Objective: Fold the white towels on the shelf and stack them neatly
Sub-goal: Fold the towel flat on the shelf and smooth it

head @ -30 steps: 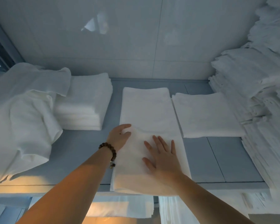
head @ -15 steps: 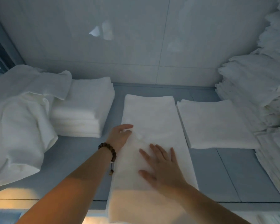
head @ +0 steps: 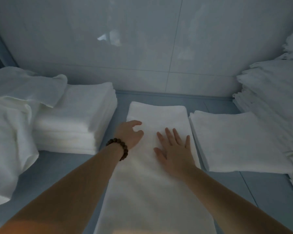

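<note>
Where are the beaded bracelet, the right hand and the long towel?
beaded bracelet (head: 125, 149): head view, beads at the wrist.
right hand (head: 175, 154): head view, back of the hand.
long towel (head: 156, 114): head view, bare far end.

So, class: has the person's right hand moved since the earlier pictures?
Yes. The right hand slid towards the pale tiled wall: earlier short of the near edge of the flat folded white towel, now beside it.
</note>
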`<act>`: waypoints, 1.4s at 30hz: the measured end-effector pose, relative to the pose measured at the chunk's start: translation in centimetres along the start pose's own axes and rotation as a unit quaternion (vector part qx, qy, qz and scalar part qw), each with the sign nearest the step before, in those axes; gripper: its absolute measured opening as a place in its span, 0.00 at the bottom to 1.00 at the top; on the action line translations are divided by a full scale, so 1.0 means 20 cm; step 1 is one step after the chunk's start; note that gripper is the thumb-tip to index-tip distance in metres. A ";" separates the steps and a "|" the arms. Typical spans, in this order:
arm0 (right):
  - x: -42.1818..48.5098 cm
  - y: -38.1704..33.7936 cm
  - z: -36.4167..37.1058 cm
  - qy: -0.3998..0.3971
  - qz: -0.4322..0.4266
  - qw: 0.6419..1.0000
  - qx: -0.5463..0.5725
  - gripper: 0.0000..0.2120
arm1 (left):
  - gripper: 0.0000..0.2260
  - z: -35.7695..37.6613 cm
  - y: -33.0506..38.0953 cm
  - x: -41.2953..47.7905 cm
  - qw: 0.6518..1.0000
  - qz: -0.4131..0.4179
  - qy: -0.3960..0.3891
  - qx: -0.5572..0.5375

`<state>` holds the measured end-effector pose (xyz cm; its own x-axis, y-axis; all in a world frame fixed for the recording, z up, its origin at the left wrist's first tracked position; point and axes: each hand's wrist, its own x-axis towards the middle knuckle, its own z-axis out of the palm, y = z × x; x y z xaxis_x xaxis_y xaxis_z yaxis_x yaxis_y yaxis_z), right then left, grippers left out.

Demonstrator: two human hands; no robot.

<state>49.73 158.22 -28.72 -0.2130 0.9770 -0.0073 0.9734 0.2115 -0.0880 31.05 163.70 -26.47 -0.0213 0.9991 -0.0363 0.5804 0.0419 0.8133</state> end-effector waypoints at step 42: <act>-0.18 0.00 -0.03 -0.058 0.094 0.994 0.014 0.27 | 0.27 0.04 -0.09 -0.38 0.876 0.072 -0.093 0.468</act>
<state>50.45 154.80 -28.12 -0.0377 0.9893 -0.1411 0.9945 0.0234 -0.1020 30.74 156.08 -28.14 0.1903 0.9721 -0.1369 0.9810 -0.1938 -0.0124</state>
